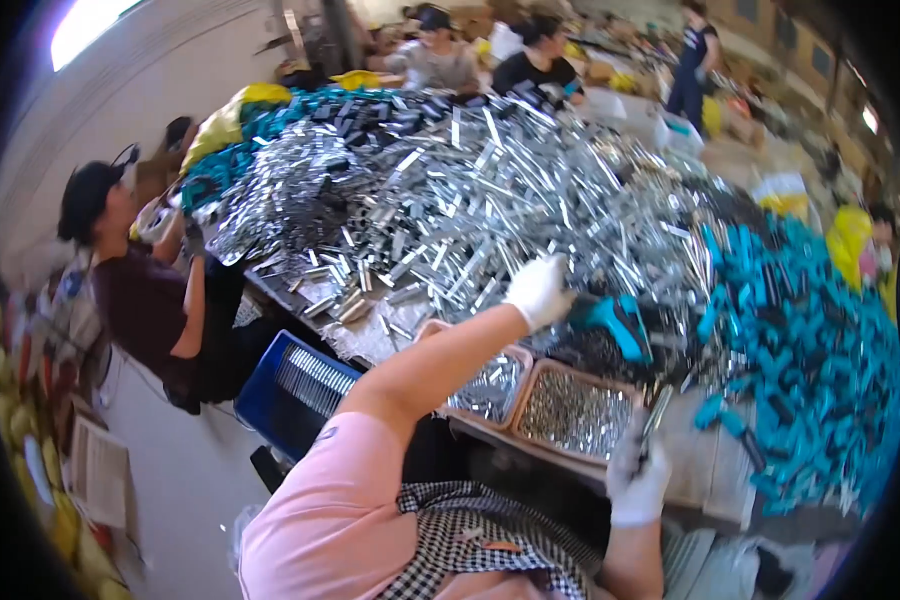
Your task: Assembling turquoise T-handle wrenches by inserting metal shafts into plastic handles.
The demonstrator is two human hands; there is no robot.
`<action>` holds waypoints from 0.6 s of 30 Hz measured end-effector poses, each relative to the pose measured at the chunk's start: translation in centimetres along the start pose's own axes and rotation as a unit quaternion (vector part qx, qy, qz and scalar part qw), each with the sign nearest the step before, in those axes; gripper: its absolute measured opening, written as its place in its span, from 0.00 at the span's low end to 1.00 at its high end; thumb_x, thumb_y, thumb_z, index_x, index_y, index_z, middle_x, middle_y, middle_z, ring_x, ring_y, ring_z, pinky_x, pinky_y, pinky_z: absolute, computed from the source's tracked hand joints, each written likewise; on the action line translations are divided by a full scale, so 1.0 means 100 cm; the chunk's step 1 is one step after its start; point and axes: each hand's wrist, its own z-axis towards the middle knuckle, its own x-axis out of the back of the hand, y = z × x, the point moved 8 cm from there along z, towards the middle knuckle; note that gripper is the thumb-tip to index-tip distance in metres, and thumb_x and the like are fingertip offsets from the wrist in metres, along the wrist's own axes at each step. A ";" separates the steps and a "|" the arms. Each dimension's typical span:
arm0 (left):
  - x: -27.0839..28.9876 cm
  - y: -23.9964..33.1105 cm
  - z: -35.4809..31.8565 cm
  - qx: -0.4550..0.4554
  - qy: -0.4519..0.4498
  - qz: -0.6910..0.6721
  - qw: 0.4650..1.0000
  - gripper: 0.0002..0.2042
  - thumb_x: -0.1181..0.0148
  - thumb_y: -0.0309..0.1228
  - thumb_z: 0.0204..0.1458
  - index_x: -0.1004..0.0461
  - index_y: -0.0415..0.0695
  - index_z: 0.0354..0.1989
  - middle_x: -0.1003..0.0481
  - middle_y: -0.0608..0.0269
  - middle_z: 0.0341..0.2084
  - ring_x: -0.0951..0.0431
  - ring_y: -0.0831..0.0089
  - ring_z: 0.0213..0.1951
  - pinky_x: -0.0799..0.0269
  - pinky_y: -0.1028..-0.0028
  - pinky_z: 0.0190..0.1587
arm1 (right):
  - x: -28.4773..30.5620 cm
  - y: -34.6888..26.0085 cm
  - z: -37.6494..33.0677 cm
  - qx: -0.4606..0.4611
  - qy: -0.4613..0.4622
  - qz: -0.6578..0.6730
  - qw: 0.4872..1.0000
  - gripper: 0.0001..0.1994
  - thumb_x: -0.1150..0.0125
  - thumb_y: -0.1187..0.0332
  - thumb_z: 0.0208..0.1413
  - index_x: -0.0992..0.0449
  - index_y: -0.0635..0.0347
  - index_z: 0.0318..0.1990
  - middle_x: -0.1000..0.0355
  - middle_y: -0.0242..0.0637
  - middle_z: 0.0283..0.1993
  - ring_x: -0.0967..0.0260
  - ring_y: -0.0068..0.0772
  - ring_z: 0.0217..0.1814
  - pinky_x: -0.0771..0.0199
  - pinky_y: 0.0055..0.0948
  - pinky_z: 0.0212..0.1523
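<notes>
My left hand (pixel 540 292), in a white glove, reaches across to the near side of a large heap of shiny metal strips (pixel 470 200). Its fingertips are at the metal pieces, and blur hides whether they grip one. Just right of it lies a teal and black handle (pixel 625 328). Lower down, my right hand (pixel 638 478), also gloved in white, is closed around a narrow metal piece (pixel 657 412) that points upward. This hand is beside the right end of a tan tray of small metal parts (pixel 522 424).
A second tray (pixel 515 402) of metal parts adjoins on the left. Teal handles (pixel 810 360) are heaped at the right. A blue crate (pixel 260 405) with stacked metal pieces stands left. One person (pixel 135 270) sits at the left; other people are behind the heap.
</notes>
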 end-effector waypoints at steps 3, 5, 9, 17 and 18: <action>-0.029 -0.002 0.030 0.012 0.014 -0.017 1.000 0.24 0.34 0.40 0.40 0.25 0.43 0.47 0.21 0.44 0.32 0.20 0.45 0.37 0.23 0.55 0.42 | -0.005 0.008 -0.033 -0.039 -0.096 -0.124 0.987 0.15 0.57 0.61 0.66 0.29 0.56 0.53 0.40 0.26 0.20 0.51 0.18 0.09 0.54 0.20 0.08; -0.051 0.006 0.049 -0.025 -0.045 0.050 0.997 0.12 0.37 0.38 0.43 0.20 0.45 0.33 0.21 0.47 0.28 0.20 0.47 0.35 0.23 0.55 0.40 | 0.012 0.005 -0.032 -0.044 -0.144 -0.171 0.974 0.10 0.50 0.58 0.63 0.30 0.52 0.36 0.37 0.30 0.23 0.41 0.25 0.18 0.39 0.23 0.16; -0.058 -0.006 0.060 0.025 -0.075 0.020 0.997 0.17 0.29 0.38 0.39 0.18 0.39 0.34 0.20 0.45 0.32 0.19 0.48 0.37 0.23 0.57 0.42 | -0.007 -0.013 -0.049 0.022 -0.044 -0.221 0.974 0.10 0.52 0.58 0.64 0.30 0.53 0.36 0.41 0.28 0.21 0.49 0.21 0.13 0.49 0.18 0.11; 0.005 -0.060 0.042 0.179 0.048 -0.163 0.969 0.18 0.43 0.43 0.50 0.18 0.39 0.31 0.21 0.43 0.28 0.19 0.48 0.33 0.24 0.58 0.42 | 0.022 -0.005 -0.032 0.047 -0.056 -0.306 0.949 0.11 0.52 0.62 0.65 0.30 0.58 0.34 0.40 0.31 0.21 0.45 0.23 0.14 0.46 0.21 0.11; 0.009 -0.070 0.045 0.199 0.050 -0.170 0.964 0.18 0.43 0.42 0.50 0.20 0.36 0.34 0.21 0.41 0.30 0.19 0.48 0.35 0.24 0.57 0.43 | 0.004 -0.004 -0.038 0.068 -0.092 -0.309 0.944 0.11 0.51 0.61 0.65 0.31 0.58 0.35 0.39 0.31 0.21 0.44 0.22 0.15 0.46 0.21 0.11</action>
